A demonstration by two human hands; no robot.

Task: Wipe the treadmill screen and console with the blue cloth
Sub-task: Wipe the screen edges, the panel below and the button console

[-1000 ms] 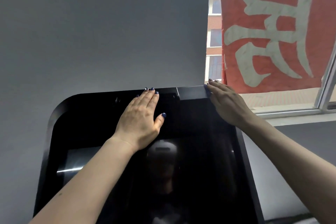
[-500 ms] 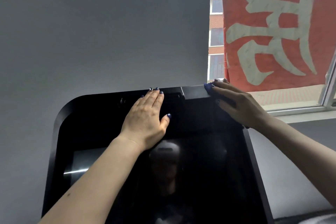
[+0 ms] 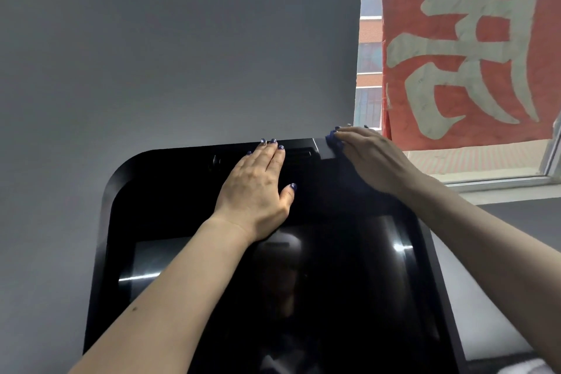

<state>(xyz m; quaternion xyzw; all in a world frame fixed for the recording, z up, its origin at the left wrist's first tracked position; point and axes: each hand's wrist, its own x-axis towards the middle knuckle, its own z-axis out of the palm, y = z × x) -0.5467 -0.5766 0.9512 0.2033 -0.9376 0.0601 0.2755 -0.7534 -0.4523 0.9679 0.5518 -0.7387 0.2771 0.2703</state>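
**Two hands on the console: top-edge wipe in progress**

Two hands are in contact with the treadmill console (image 3: 170,179), a black glossy panel standing in front of a grey wall (image 3: 182,39).

The left hand (image 3: 258,191) lies flat on the upper bezel with fingers straight and together, thumb out to the side. It grips nothing; it appears to brace the panel.

The right hand (image 3: 373,158) sits at the upper right corner of the console. The blue cloth (image 3: 333,140) shows only as a small bunched fold under the fingertips, touching the top edge. The rest of the cloth is hidden beneath the palm. The fingers lie fairly straight over it, so the hand seems to press the cloth against the surface rather than clench it.

Step in hand, as judged: wiping the top rim and right corner of the console. The screen (image 3: 334,282) below the hands carries reflections and looks not yet covered by the cloth.

Next move, as judged: draw the cloth along the rim or down onto the screen under even, light pressure. The left hand probably has to lift clear before the cloth passes beneath it.

A red banner (image 3: 473,45) hangs in the window to the right, apart from the work.
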